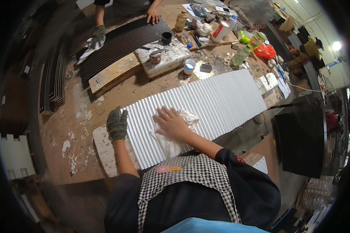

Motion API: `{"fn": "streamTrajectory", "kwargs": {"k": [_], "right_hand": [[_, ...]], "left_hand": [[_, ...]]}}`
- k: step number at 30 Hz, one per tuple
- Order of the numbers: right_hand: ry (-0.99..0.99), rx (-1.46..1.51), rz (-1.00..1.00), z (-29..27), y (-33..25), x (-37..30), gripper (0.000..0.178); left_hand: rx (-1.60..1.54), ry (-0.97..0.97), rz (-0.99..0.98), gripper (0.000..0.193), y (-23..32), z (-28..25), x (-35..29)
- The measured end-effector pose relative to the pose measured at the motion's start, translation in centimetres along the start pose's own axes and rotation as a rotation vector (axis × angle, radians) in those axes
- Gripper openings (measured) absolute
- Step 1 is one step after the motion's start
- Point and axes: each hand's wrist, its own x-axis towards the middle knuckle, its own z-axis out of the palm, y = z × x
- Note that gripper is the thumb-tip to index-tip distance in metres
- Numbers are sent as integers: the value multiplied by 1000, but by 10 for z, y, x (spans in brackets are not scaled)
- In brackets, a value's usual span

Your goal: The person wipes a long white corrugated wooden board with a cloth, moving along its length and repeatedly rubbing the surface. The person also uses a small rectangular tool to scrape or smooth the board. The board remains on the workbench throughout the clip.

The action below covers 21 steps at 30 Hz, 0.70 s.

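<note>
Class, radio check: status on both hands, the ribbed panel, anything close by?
Left hand, gloved, at left end of panel. Right hand, bare, spread on white cloth. Panel white, ribs up. Cup, green bottle beyond its far edge.

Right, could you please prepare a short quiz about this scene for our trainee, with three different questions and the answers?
1. Open question: what lies under the person's right hand, on the near ridged panel?
2. Multiple choice: which of the person's own hands is gloved?
A) left only
B) right only
C) both
3. True or false: the far ridged panel is darker than the near one.

Key:
1. A crumpled white cloth.
2. A: the left hand, at the near panel's left edge.
3. True.
</note>
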Motion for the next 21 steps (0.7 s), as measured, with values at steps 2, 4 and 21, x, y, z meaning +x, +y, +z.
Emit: {"fn": "streamTrajectory", "kwargs": {"k": [2, 4, 21], "right_hand": [[-131, 17, -7, -10, 3, 13, 88], [-143, 72, 65, -12, 10, 32, 96], [289, 320, 277, 20, 15, 92, 108]], "left_hand": [[-56, 15, 48, 51, 1, -2, 1], [-89, -32, -40, 48, 7, -2, 2], [12, -41, 54, 47, -3, 6, 7]]}}
